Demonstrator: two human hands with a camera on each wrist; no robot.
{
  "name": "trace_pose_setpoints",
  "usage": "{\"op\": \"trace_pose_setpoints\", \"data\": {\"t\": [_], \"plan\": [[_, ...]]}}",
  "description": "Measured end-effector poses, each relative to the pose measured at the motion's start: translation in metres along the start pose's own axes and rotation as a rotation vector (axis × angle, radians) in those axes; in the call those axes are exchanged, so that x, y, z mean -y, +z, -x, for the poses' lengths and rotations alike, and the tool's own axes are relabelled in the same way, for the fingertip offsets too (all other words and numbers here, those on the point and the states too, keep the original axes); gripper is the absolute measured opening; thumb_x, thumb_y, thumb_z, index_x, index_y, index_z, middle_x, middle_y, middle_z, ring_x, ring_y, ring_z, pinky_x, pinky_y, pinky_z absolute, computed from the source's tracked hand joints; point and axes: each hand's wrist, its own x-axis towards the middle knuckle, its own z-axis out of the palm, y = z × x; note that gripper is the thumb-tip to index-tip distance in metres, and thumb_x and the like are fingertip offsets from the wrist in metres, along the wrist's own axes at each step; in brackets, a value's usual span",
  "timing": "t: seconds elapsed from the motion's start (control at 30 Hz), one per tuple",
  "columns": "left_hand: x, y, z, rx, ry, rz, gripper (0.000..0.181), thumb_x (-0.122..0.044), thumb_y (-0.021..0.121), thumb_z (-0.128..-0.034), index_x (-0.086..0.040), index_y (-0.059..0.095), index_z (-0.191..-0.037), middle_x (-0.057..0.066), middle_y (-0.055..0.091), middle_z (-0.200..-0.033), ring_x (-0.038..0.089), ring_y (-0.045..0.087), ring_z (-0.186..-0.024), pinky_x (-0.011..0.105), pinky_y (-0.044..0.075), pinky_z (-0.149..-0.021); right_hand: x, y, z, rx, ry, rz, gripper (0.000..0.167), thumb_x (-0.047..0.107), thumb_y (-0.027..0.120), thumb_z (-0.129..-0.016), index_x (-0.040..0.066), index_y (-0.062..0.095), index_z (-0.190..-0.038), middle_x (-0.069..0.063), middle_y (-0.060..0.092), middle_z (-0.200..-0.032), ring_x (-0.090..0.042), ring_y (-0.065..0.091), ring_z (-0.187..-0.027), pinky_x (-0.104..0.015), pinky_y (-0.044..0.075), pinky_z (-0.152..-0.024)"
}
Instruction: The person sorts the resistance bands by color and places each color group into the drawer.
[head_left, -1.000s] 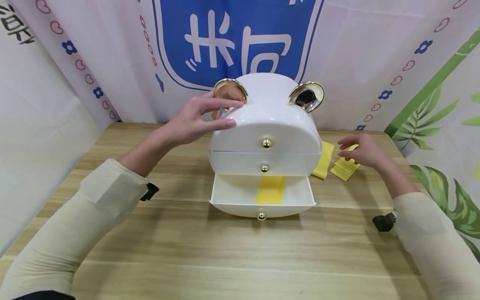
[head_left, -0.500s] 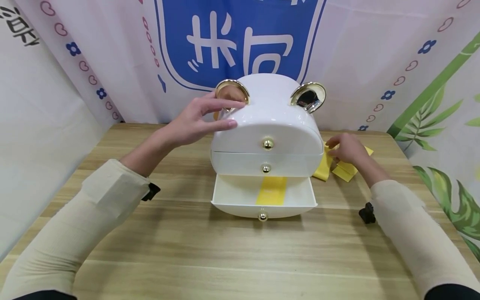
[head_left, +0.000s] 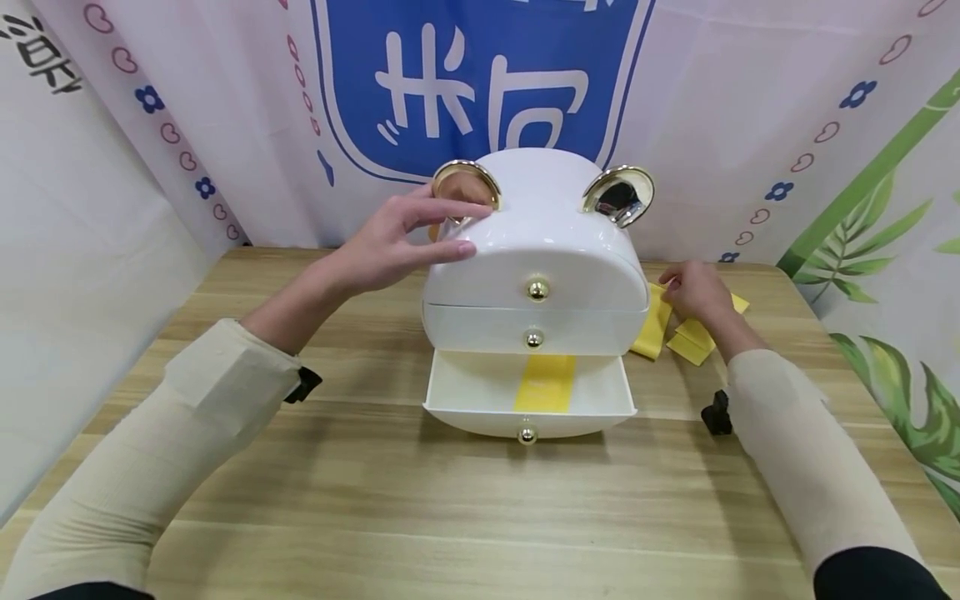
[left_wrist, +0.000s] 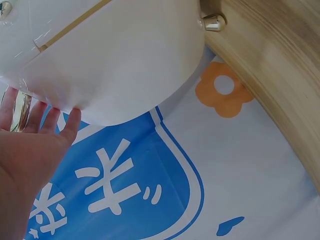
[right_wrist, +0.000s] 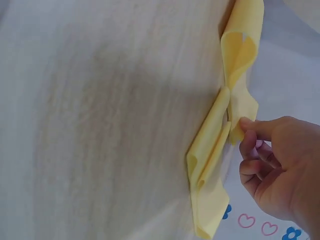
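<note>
A glossy white drawer box [head_left: 555,208] with gold-rimmed ears stands on the table. Its bottom drawer [head_left: 465,383] is pulled out, and a yellow strip [head_left: 546,383] lies in it. My left hand [head_left: 386,243] rests on the box's left side beside the ear; in the left wrist view, its spread fingertips [left_wrist: 74,116] touch the white shell. Right of the box, my right hand [head_left: 701,296] pinches the end of a folded yellow strip [head_left: 651,329] between thumb and index finger. The looped strip [right_wrist: 245,30] shows in the right wrist view, its other end on the table.
Another folded yellow strip [head_left: 693,343] lies just right of the pinched one. Gold knobs [head_left: 527,435] stick out from the drawer fronts. Behind the wooden table [head_left: 450,517] hangs a printed curtain [head_left: 697,125].
My right hand has moved left from above the right-hand strip to the strip nearer the box and now pinches its end. The left hand stays on the box.
</note>
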Motion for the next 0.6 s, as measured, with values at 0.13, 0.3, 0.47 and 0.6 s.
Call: {"op": "trace_pose_setpoints", "data": {"t": [0.13, 0.3, 0.47, 0.6], "plan": [[-0.0003, 0.0002, 0.0001, 0.001, -0.001, -0.001, 0.045, -0.017, 0.075, -0.0931, -0.013, 0.069, -0.138, 0.010, 0.059, -0.140, 0.025, 0.046, -0.127, 0.051, 0.047, -0.102, -0.0034, 0.0000, -0.0031, 0.017, 0.029, -0.007, 0.036, 0.000, 0.060, -0.097, -0.012, 0.060, -0.131, -0.031, 0.060, -0.119, -0.040, 0.055, -0.100, -0.047, 0.053, -0.082], [-0.0001, 0.0001, 0.0003, 0.000, 0.000, -0.005, 0.046, -0.017, 0.075, -0.0929, -0.013, 0.068, -0.138, 0.010, 0.058, -0.142, 0.025, 0.045, -0.130, 0.054, 0.044, -0.105, -0.0067, -0.0006, -0.0038, 0.032, 0.003, 0.047, 0.035, 0.005, 0.062, -0.098, -0.014, 0.063, -0.128, -0.035, 0.063, -0.121, -0.044, 0.059, -0.106, -0.055, 0.051, -0.091], [-0.0001, 0.0002, 0.0002, 0.002, 0.000, -0.003, 0.046, -0.017, 0.075, -0.0927, -0.012, 0.068, -0.138, 0.010, 0.058, -0.143, 0.025, 0.044, -0.132, 0.056, 0.043, -0.108, -0.0079, 0.0000, -0.0035, 0.016, 0.026, 0.036, 0.031, 0.007, 0.064, -0.098, -0.012, 0.066, -0.122, -0.033, 0.063, -0.118, -0.042, 0.058, -0.102, -0.052, 0.052, -0.087], [0.0000, 0.0001, 0.0003, 0.003, 0.000, 0.008, 0.046, -0.017, 0.075, -0.0928, -0.012, 0.068, -0.138, 0.011, 0.057, -0.144, 0.025, 0.043, -0.134, 0.057, 0.040, -0.110, -0.0079, 0.0004, -0.0030, -0.015, 0.019, 0.027, 0.018, 0.007, 0.066, -0.097, -0.007, 0.068, -0.108, -0.024, 0.062, -0.103, -0.035, 0.055, -0.089, -0.042, 0.049, -0.074]]}}
